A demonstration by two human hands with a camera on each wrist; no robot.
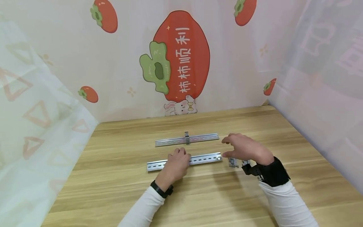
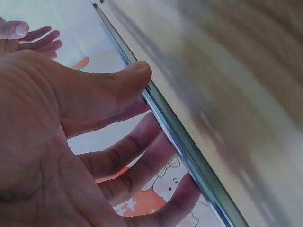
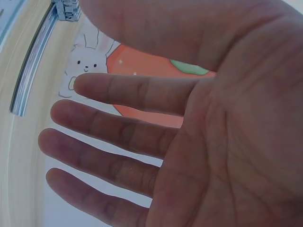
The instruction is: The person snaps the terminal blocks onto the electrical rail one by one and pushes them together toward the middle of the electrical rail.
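Observation:
A slotted metal DIN rail (image 1: 205, 158) lies across the table in front of the person. My left hand (image 1: 177, 164) grips it near its middle, thumb on the near edge and fingers along the far one; the left wrist view shows the rail's edge (image 2: 177, 142) between them. Past the rail's right end hovers my right hand (image 1: 245, 147), palm bare and fingers spread in the right wrist view. Just below that hand are small grey terminal blocks (image 1: 233, 162), partly hidden by the hand and wrist strap.
Farther back lies a second DIN rail (image 1: 170, 142) with grey terminal blocks (image 1: 187, 138) mounted near its middle. A printed curtain (image 1: 127, 63) with persimmons and a rabbit hangs behind the wooden table (image 1: 113, 189), and sheets hang at both sides.

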